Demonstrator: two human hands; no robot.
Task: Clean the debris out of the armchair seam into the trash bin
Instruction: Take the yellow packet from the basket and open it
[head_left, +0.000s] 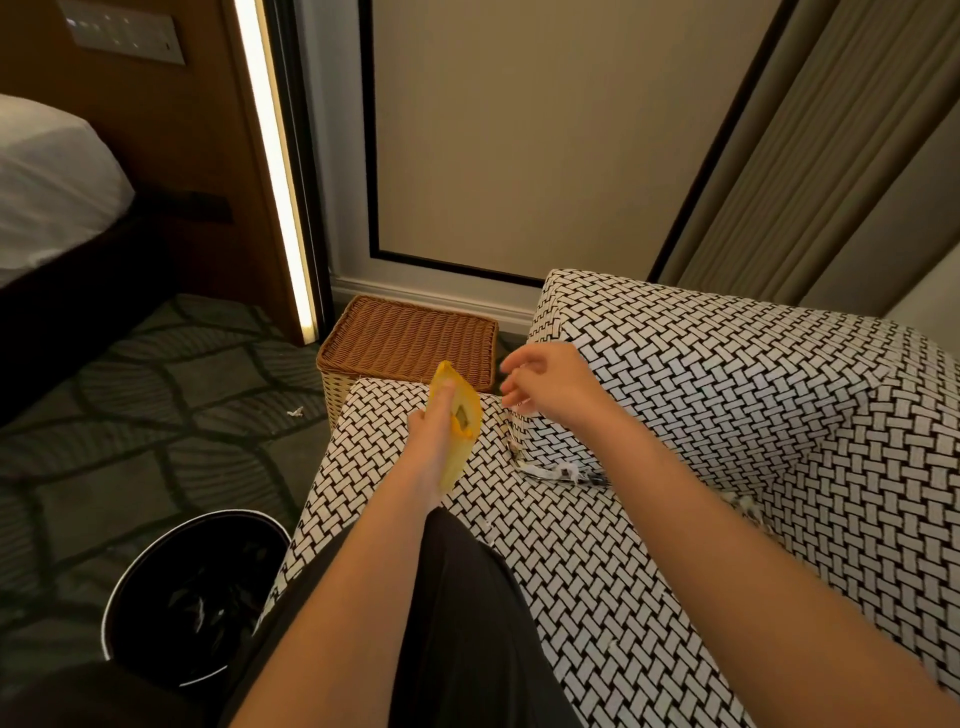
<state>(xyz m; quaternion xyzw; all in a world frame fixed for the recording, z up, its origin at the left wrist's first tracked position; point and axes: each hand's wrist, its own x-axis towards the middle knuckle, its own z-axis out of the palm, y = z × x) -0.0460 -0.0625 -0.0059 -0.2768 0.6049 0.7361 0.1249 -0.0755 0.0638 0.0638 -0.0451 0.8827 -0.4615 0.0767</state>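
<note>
A round black trash bin (150, 597) with a pale rim is standing on the floor at the near left corner of the armchair (597, 571) seat, dark liner and a few pale scraps showing inside. A dark-clothed leg (457, 623) is lying along the seat's left side. The upholstery is showing a tight black-and-white basketweave print.

Toward the seat's far left corner, the left hand (434, 436) is gripping a thin, flat yellow tool (462, 415), fingers wrapped along it, its pointed end aiming away from the person. Just right of it, the seam (649, 488) is running along the seat's far edge under the cushioned back. The debris (563, 472), shredded white wisps, is sitting in that seam, near the yellow tool's right side and below the right hand (548, 382). A second white clump (748, 505) is lying further right in the same seam.

The right hand is hovering above the seam's left end, fingers loosely curled and blurred; whether they are pinching anything I cannot tell.

Beyond the seat's far left corner, a brown wicker basket (410, 332) is sitting against the wall, and a white scrap (295, 412) is lying on the leaf-patterned carpet (156, 389).
</note>
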